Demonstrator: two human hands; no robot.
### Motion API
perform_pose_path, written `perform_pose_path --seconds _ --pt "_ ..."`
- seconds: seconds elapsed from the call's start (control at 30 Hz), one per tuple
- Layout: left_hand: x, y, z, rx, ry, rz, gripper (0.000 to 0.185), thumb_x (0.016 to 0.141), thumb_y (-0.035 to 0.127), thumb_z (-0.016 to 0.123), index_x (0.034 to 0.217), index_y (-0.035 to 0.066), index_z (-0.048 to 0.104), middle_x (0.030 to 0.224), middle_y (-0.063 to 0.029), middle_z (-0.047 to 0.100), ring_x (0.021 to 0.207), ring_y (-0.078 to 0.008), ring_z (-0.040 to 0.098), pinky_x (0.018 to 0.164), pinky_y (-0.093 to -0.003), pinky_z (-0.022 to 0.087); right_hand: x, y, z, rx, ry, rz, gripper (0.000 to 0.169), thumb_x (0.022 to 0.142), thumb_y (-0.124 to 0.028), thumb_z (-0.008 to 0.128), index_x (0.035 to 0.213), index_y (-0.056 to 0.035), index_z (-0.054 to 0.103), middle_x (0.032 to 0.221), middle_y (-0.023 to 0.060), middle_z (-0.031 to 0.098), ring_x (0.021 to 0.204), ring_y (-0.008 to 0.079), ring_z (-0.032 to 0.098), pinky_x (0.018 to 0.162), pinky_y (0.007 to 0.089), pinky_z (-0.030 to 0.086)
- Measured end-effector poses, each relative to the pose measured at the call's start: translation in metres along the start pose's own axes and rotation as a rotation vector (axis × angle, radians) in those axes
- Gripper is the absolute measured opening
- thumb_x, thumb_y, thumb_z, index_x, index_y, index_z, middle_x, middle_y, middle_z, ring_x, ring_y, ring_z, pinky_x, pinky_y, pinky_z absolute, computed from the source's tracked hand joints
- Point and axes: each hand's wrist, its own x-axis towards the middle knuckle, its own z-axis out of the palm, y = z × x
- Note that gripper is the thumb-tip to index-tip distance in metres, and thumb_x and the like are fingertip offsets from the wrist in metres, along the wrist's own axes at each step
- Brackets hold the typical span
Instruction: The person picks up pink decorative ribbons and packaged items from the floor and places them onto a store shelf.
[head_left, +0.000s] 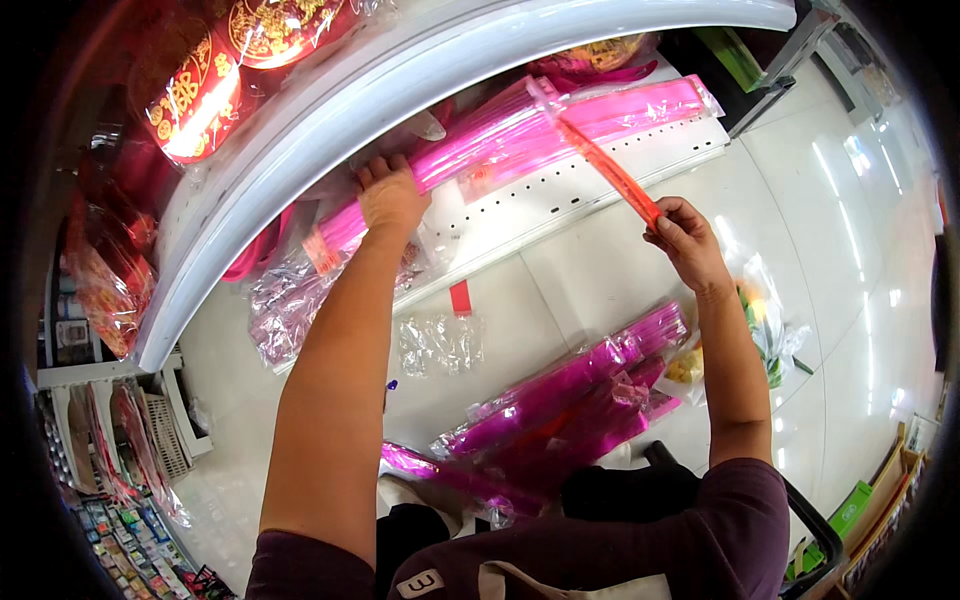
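Observation:
My left hand (391, 196) rests on a long pink plastic-wrapped bundle (480, 135) on the white perforated bottom shelf (525, 191), its fingers curled over the bundle's left part; whether it grips is unclear. Under the bundle lies a flatter pink packet (645, 105). My right hand (686, 240) pinches the lower end of a narrow red-orange strip (611, 171) in clear film, its far end over the pink bundle. On the floor before me lie shiny magenta packets (570, 375) in clear plastic.
A curved white shelf edge (420, 82) arches above my left hand, with red and gold packaged decorations (199, 105) on it. Crumpled clear bags (292, 307) lie at the shelf's left end. Wrapped artificial flowers (757, 300) lie on the tiles right. Small hanging goods (135, 540) fill the lower left.

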Motion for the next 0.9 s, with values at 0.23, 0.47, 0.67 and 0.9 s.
perform_pose_path --seconds 0.23,0.47,0.67,0.9 --pt "0.001 -0.013 0.006 -0.182 0.11 0.01 0.061 0.061 0.031 0.071 0.112 0.011 0.045 0.111 -0.0129 0.048 0.11 -0.0291 0.042 0.092 -0.0446 0.032 0.009 0.004 -0.011 0.077 0.109 -0.129 0.015 0.086 -0.01 0.054 0.1 -0.0055 0.054 0.089 0.0007 0.055 0.082 0.0103 0.054 0.079 0.027 0.047" --pt "-0.03 -0.022 -0.043 -0.09 0.452 0.261 0.059 0.061 0.023 0.069 0.114 0.01 0.046 0.112 -0.0155 0.049 0.109 -0.0334 0.042 0.092 -0.046 0.031 0.037 -0.029 -0.014 -0.442 0.403 -0.511 0.015 0.086 -0.006 0.053 0.099 0.0 0.056 0.086 0.001 0.055 0.08 0.0086 0.051 0.074 0.0195 0.04" --pt "-0.072 -0.036 -0.049 -0.207 0.55 0.469 0.053 0.056 0.013 0.065 0.106 0.009 0.049 0.102 -0.0102 0.048 0.102 -0.0302 0.043 0.088 -0.0467 0.029 0.074 -0.068 0.02 -0.859 0.276 -0.744 0.014 0.081 -0.001 0.057 0.095 -0.0022 0.059 0.089 0.0075 0.059 0.08 0.0147 0.057 0.071 0.0245 0.045" --pt "-0.091 -0.038 -0.039 -0.242 0.618 0.518 0.054 0.051 0.008 0.064 0.103 0.009 0.05 0.1 -0.0082 0.047 0.101 -0.0284 0.043 0.088 -0.046 0.029 0.16 -0.056 0.124 -1.464 -0.311 -0.675 0.025 0.08 -0.025 0.051 0.097 -0.0108 0.063 0.095 0.0118 0.061 0.093 0.0305 0.055 0.078 0.0415 0.044"
